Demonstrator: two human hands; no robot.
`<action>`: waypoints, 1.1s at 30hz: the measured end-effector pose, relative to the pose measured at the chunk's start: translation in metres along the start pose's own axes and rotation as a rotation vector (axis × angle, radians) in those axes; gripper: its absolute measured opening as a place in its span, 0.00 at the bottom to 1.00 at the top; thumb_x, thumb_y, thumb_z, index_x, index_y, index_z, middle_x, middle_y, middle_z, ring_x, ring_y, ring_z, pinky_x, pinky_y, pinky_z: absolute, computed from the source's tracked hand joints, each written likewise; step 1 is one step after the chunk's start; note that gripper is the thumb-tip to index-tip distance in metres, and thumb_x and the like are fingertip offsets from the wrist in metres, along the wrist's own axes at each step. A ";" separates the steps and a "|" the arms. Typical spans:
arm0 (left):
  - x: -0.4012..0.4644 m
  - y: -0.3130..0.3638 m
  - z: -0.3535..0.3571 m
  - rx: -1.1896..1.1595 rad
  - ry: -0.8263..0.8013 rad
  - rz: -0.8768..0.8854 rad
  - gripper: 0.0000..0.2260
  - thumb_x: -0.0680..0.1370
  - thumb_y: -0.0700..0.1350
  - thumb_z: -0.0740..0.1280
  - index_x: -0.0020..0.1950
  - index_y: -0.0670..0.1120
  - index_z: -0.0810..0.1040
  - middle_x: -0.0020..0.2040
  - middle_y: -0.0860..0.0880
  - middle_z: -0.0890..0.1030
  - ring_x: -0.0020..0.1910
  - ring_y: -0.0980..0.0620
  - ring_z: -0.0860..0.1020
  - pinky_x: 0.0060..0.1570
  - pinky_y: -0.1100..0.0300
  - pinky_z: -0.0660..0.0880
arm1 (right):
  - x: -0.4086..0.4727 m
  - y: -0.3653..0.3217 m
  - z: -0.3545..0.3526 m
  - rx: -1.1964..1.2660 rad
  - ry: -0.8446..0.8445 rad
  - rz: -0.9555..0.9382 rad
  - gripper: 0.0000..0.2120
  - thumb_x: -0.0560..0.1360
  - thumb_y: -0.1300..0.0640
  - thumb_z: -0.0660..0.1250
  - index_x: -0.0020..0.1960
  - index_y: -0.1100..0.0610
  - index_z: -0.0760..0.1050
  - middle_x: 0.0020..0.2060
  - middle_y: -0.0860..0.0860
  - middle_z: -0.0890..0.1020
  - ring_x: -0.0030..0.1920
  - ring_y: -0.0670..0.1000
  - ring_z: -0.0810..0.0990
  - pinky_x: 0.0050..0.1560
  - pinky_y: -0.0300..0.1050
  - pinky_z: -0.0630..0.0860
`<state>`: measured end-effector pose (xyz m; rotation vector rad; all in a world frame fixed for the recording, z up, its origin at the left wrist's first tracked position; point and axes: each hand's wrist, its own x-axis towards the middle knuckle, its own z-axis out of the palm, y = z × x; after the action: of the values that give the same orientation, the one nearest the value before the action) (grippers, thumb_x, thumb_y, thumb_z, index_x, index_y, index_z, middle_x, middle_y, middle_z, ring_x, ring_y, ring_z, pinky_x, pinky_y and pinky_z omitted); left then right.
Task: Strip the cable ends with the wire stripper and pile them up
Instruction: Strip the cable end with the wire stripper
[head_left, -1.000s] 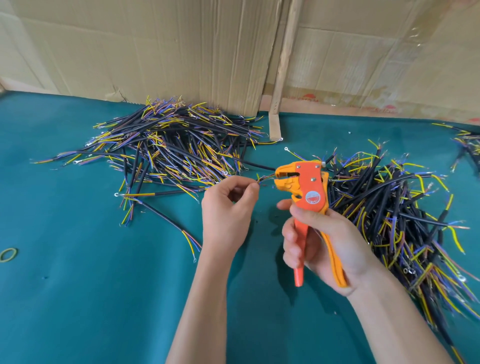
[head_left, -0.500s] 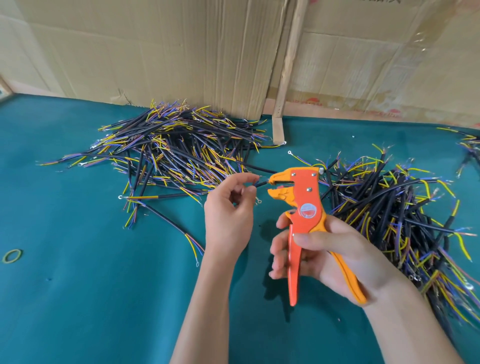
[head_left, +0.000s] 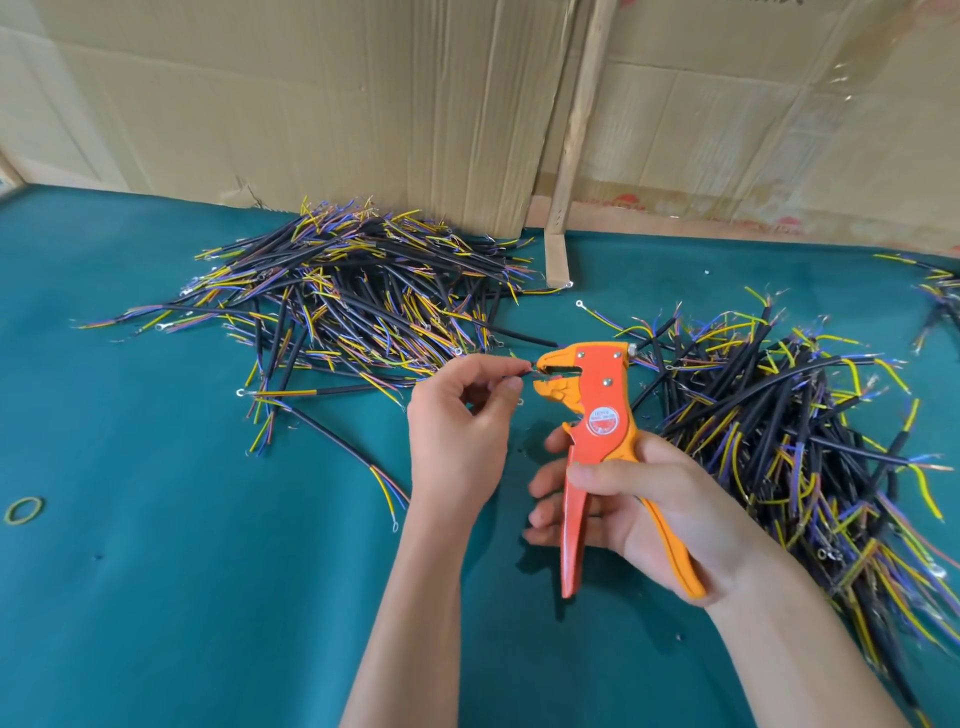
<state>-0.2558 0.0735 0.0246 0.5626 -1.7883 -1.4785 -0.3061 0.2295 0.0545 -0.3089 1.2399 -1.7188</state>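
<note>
My right hand (head_left: 639, 512) grips the handles of an orange wire stripper (head_left: 597, 410), jaws pointing left and handles spread apart. My left hand (head_left: 457, 431) pinches a thin cable (head_left: 522, 372) between thumb and fingers, its tip inside the stripper's jaws. Most of that cable is hidden by my fingers. A large pile of black cables (head_left: 353, 306) with yellow and blue ends lies behind my left hand. A second pile (head_left: 789, 415) spreads out to the right of the stripper.
The work surface is a teal cloth (head_left: 156, 571). Cardboard sheets (head_left: 363, 104) stand along the back edge, with a wooden strip (head_left: 574, 140) leaning between them. A yellow rubber band (head_left: 23, 509) lies at the far left. A few more cables (head_left: 940, 291) sit at the right edge.
The stripper's handles have opened from squeezed to spread, and the tool has dropped lower and tilted. My left hand keeps the cable tip at the jaws.
</note>
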 end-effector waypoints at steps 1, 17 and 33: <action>0.000 -0.001 0.000 -0.003 0.003 -0.003 0.10 0.76 0.34 0.72 0.46 0.49 0.87 0.33 0.54 0.78 0.33 0.58 0.72 0.37 0.61 0.69 | 0.000 0.000 -0.001 -0.013 0.002 -0.002 0.28 0.62 0.63 0.78 0.60 0.66 0.75 0.45 0.70 0.81 0.41 0.67 0.84 0.47 0.64 0.81; 0.000 0.001 0.000 0.014 0.062 -0.004 0.09 0.75 0.35 0.73 0.45 0.50 0.87 0.34 0.55 0.81 0.33 0.59 0.76 0.37 0.60 0.74 | 0.000 -0.002 -0.002 -0.077 0.042 -0.044 0.28 0.62 0.63 0.78 0.59 0.68 0.74 0.44 0.69 0.81 0.41 0.67 0.83 0.47 0.63 0.82; 0.001 0.000 0.001 0.057 0.178 -0.002 0.08 0.76 0.36 0.72 0.46 0.49 0.87 0.37 0.53 0.82 0.34 0.62 0.75 0.40 0.68 0.72 | 0.000 0.001 -0.001 0.029 -0.025 0.049 0.22 0.64 0.64 0.80 0.56 0.65 0.79 0.43 0.69 0.81 0.40 0.66 0.83 0.47 0.64 0.81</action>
<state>-0.2572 0.0731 0.0252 0.7027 -1.6948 -1.3379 -0.3065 0.2299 0.0528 -0.2791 1.1941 -1.6846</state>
